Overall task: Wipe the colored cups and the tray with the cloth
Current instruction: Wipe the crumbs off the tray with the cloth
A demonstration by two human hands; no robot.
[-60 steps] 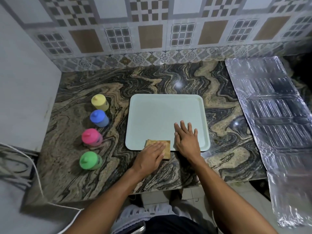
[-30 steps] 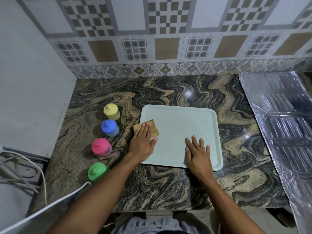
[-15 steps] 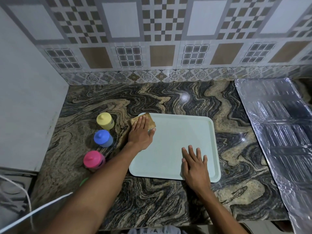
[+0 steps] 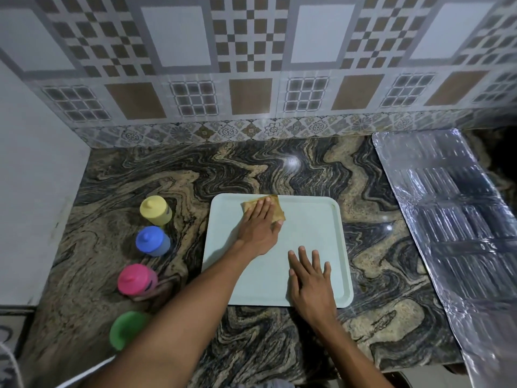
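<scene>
A pale mint plastic tray (image 4: 307, 219) sits on a swirly black-and-tan stone counter (image 4: 167, 169). At nine o'clock stand yellow (image 4: 155, 210), blue (image 4: 152, 241), pink (image 4: 136, 279) and green cups (image 4: 126, 329). The square cloth (image 4: 275, 210) is tan.

Single head-worn wide-angle view, looking steeply down and forward over the countertop (image 4: 279, 169); tiled wall (image 4: 251, 65) fills the upper frame.

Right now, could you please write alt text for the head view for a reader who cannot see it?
A left hand presses a tan cloth onto the far edge of a pale tray while the right hand rests flat on it. Yellow, blue, pink and green cups line the marble counter beside it.
</scene>
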